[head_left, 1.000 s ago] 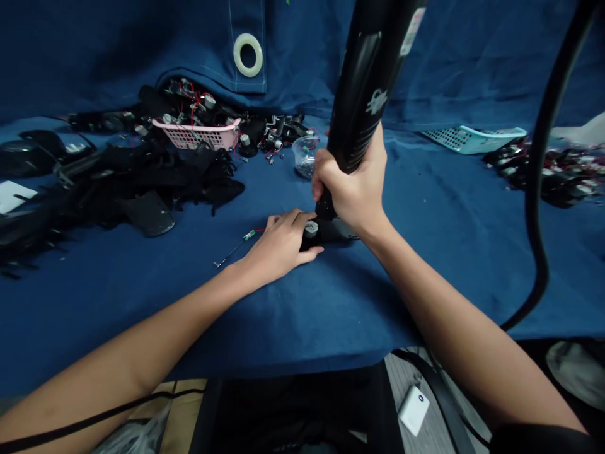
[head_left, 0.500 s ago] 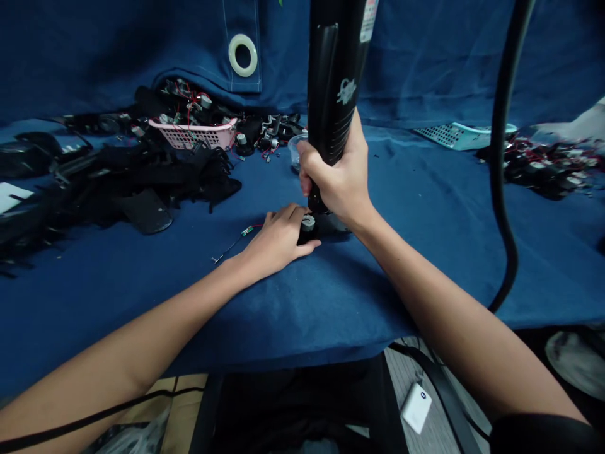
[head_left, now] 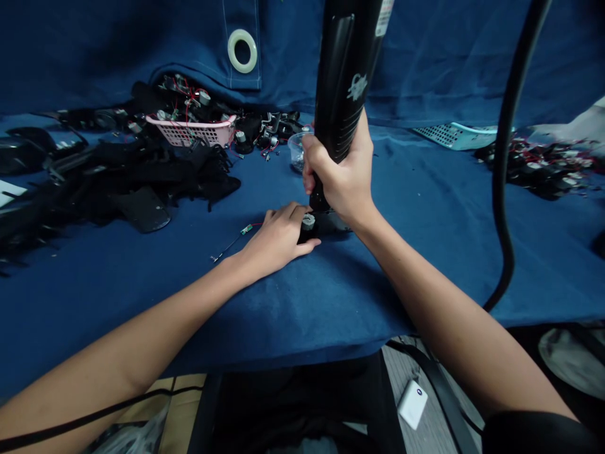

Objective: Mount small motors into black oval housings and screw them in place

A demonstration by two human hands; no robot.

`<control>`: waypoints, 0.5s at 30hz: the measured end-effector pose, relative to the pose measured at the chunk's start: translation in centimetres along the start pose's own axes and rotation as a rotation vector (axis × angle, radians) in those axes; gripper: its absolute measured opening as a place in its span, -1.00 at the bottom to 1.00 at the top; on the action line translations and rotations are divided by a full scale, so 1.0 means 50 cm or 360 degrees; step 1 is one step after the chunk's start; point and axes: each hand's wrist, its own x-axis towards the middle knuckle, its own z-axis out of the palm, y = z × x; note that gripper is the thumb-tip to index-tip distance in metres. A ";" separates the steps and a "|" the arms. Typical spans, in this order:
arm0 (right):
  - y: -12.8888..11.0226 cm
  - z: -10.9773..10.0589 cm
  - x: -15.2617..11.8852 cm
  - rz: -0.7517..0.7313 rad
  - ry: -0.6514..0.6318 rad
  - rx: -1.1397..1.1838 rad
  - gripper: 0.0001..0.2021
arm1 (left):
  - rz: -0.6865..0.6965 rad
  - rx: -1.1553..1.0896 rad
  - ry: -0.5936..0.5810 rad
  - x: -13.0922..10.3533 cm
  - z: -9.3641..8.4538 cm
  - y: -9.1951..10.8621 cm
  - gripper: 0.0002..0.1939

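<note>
My right hand (head_left: 341,167) is wrapped round a thick black cylindrical tool (head_left: 347,82), which stands nearly upright, its top leaning right. The tool's lower end meets a small black part (head_left: 331,222) lying on the blue cloth. My left hand (head_left: 283,238) grips the left end of that part, fingers behind and thumb in front. Between its thumb and fingers shows a round silvery motor (head_left: 308,221). A small green circuit board (head_left: 246,229) on thin wires lies left of my left hand. The tool's tip is hidden.
Behind my right hand stands a clear plastic cup (head_left: 297,151). A pink basket (head_left: 193,132) of wired parts and a pile of black parts (head_left: 142,183) are at left. At right are a teal basket (head_left: 456,135), wired parts (head_left: 548,167) and a hanging black cable (head_left: 503,189).
The tool's upper end has tilted slightly to the right, and my right hand has shifted a little with it. The hanging cable has swung. My left hand stays on the black part.
</note>
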 end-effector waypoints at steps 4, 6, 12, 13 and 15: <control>-0.004 0.000 -0.002 -0.0157 -0.0119 -0.0167 -0.67 | -0.0007 -0.0006 0.0000 0.001 -0.001 0.001 -0.52; -0.003 -0.003 0.001 -0.0236 -0.0151 -0.0227 -0.66 | -0.0014 -0.0006 -0.0009 0.001 -0.001 0.002 -0.53; 0.019 -0.024 0.027 -0.0634 -0.0551 -0.0575 -0.60 | -0.0028 0.0023 -0.0015 0.001 -0.001 0.002 -0.53; 0.022 -0.028 0.030 -0.0679 -0.0613 -0.0634 -0.58 | -0.0028 0.0026 -0.0013 0.000 -0.001 0.002 -0.53; 0.029 -0.033 0.034 -0.0733 -0.0682 -0.0708 -0.54 | -0.0024 0.0034 -0.0011 0.000 -0.001 0.003 -0.52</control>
